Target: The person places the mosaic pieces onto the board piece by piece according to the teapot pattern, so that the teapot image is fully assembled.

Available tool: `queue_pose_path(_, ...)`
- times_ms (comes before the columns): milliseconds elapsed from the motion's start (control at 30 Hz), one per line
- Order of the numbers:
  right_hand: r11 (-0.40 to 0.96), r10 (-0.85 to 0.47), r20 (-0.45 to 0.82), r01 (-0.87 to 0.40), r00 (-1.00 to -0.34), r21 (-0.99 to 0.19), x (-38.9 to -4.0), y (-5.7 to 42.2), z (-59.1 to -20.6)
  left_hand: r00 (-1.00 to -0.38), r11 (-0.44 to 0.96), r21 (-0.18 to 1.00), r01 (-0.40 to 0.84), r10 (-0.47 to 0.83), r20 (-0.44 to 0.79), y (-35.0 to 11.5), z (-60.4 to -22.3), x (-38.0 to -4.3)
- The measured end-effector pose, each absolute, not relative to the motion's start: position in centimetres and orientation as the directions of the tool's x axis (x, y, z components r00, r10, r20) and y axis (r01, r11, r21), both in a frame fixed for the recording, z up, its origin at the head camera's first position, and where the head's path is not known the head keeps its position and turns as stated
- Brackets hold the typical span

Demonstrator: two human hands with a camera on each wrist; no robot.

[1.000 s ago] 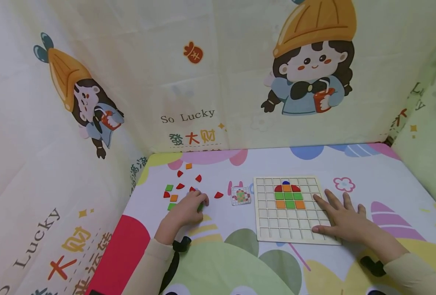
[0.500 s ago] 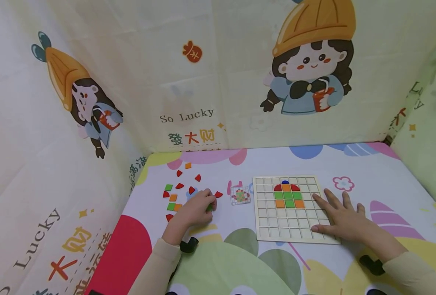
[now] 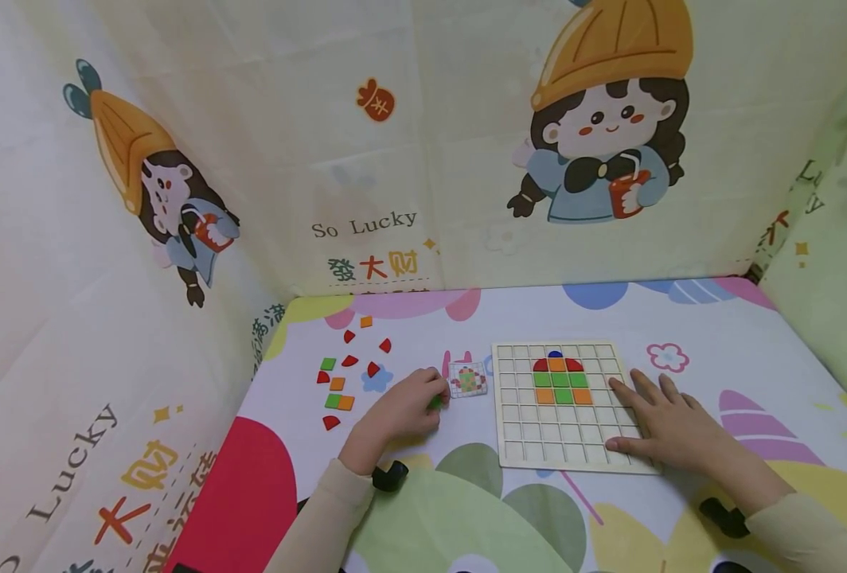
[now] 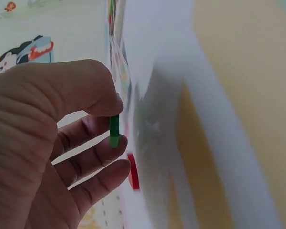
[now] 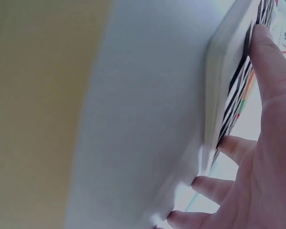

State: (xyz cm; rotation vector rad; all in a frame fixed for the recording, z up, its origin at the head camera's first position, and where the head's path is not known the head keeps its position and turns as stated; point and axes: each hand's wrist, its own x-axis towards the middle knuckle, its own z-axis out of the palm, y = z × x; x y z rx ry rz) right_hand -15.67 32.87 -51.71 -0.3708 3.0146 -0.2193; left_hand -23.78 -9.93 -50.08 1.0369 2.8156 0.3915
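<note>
My left hand pinches a green square tile between thumb and fingertips. In the head view it is just left of a small pattern card, low over the table. Right of the card lies a pale wooden grid board. Green tiles, orange tiles and red quarter-circle pieces fill some of its upper cells, topped by a blue piece. With fingers spread, my right hand rests on the board's right edge; in the right wrist view its thumb lies over the grid.
Loose pieces are scattered at the table's left: several red quarter-circles, orange squares and green squares. A printed cloth covers the table. Patterned curtains stand behind it and at both sides.
My left hand has moved right, from the loose pieces to beside the card, carrying the green tile. Pieces it covered now show. My right hand has stayed on the board.
</note>
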Motion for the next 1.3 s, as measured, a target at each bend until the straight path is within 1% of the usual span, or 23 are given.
queue_pose_path(100, 0.953, -0.271, -0.065, -0.258, -0.96, -0.16, -15.6, 32.9, -51.5, -0.744, 0.721, 0.257, 0.644, 0.668, -0.011, -8.5, -49.9, -23.8)
queue_pose_path(333, 0.928, -0.348, -0.014, -0.342, -0.938, -0.151, -15.4, 33.2, -51.1, -0.691, 0.674, 0.175, 0.718, 0.721, 0.058, -4.9, -49.8, -23.7)
queue_pose_path(433, 0.935, -0.329, -0.032, -0.321, -0.944, -0.149, -15.2, 33.4, -51.0, -0.68, 0.666, 0.155, 0.73, 0.729, 0.075, -3.5, -49.6, -23.5)
queue_pose_path(633, 0.962, -0.246, -0.112, -0.229, -0.963, -0.147, -14.9, 33.6, -50.7, -0.667, 0.655, 0.141, 0.742, 0.741, 0.069, -0.6, -49.7, -23.1)
queue_pose_path(767, 0.965, -0.233, -0.129, -0.213, -0.964, -0.155, -14.8, 33.6, -50.7, -0.646, 0.635, 0.137, 0.761, 0.76, 0.066, 1.3, -49.9, -22.9)
queue_pose_path(833, 0.964, -0.233, -0.133, -0.211, -0.963, -0.162, -14.8, 33.5, -50.8, -0.649, 0.639, 0.133, 0.757, 0.759, 0.046, 2.0, -50.3, -23.0)
queue_pose_path(967, 0.964, -0.231, -0.135, -0.209, -0.964, -0.163, -14.8, 33.3, -50.8, -0.684, 0.677, 0.141, 0.722, 0.73, -0.005, 2.3, -50.8, -23.0)
queue_pose_path(1100, 0.967, -0.222, -0.132, -0.201, -0.966, -0.154, -14.8, 33.2, -50.8, -0.712, 0.706, 0.15, 0.692, 0.702, -0.021, 2.1, -50.3, -22.9)
queue_pose_path(1300, 0.969, -0.212, -0.129, -0.191, -0.969, -0.155, -14.8, 33.2, -50.7, -0.737, 0.734, 0.147, 0.663, 0.674, -0.043, 2.1, -49.7, -22.7)
